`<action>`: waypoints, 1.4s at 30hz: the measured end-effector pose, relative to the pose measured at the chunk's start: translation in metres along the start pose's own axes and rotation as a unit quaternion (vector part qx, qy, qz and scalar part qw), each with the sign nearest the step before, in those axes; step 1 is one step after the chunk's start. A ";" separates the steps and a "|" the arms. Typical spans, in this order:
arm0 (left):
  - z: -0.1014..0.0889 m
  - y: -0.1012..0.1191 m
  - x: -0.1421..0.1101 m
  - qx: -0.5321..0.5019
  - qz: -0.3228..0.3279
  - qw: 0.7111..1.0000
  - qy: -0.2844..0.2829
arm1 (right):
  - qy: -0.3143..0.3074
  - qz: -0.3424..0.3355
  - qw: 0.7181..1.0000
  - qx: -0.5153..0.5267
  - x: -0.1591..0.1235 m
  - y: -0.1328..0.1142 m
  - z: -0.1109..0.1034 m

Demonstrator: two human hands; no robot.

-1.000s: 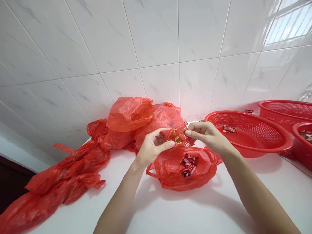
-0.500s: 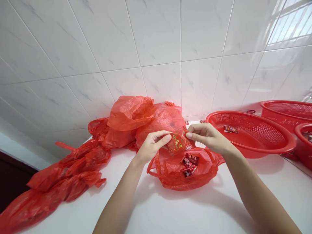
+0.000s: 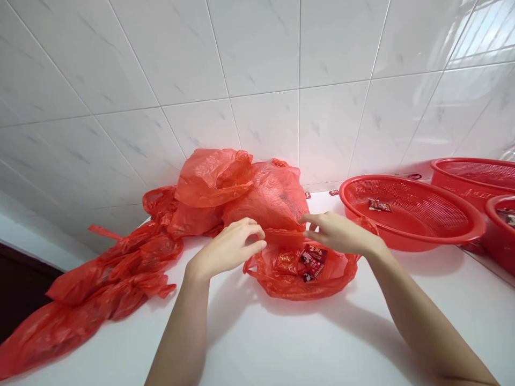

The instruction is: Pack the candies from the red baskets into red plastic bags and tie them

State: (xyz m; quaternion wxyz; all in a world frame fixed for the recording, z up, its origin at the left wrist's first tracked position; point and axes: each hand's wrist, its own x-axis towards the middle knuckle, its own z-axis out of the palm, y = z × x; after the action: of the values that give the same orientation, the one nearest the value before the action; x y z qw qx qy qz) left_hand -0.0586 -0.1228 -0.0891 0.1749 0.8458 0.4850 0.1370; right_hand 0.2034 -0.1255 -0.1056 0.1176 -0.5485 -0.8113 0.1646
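My left hand (image 3: 227, 249) and my right hand (image 3: 338, 233) hover at the far rim of an open red plastic bag (image 3: 281, 284) on the white counter (image 3: 281, 343). The fingers of both hands are loosely curled with thumb and fingers apart, and nothing is between them. A small red packet with gold print (image 3: 285, 261) lies inside the bag, next to several dark red wrapped sweets (image 3: 313, 260). My fingertips are close to the bag's rim; I cannot tell whether they touch it.
A heap of crumpled red plastic bags (image 3: 225, 193) lies against the tiled wall and trails off to the left (image 3: 80, 300). At the right stand a red mesh basket (image 3: 475, 230) with a sweet (image 3: 378, 205) in it and two more red baskets (image 3: 470, 174).
The small red packet that both hands held has dropped into the open bag. Both hands have let go and sunk to the bag's rim.
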 end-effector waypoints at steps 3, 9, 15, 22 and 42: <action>0.001 0.001 -0.003 0.031 -0.050 0.995 -0.076 | 0.037 0.052 0.997 -0.051 -0.017 0.010 -0.015; 0.008 -0.003 0.005 0.030 -0.091 0.988 -0.123 | -0.025 0.205 0.977 -0.056 -0.034 0.032 -0.033; -0.007 0.003 -0.004 -0.135 -0.004 0.991 0.003 | 0.129 0.075 0.962 0.229 -0.042 0.032 -0.050; -0.020 0.012 -0.008 -0.365 0.010 0.865 0.344 | 0.280 -0.054 0.842 0.457 -0.048 0.027 -0.055; 0.019 0.042 -0.006 -0.350 0.188 0.884 0.248 | 0.205 -0.201 0.899 0.330 -0.033 -0.024 -0.016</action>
State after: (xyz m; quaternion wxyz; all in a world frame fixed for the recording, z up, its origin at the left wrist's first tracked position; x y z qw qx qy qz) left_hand -0.0216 -0.1507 -0.0890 0.3041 0.7433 0.2654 0.5334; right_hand 0.2014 -0.1626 -0.0823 0.4858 -0.3249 -0.7616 0.2799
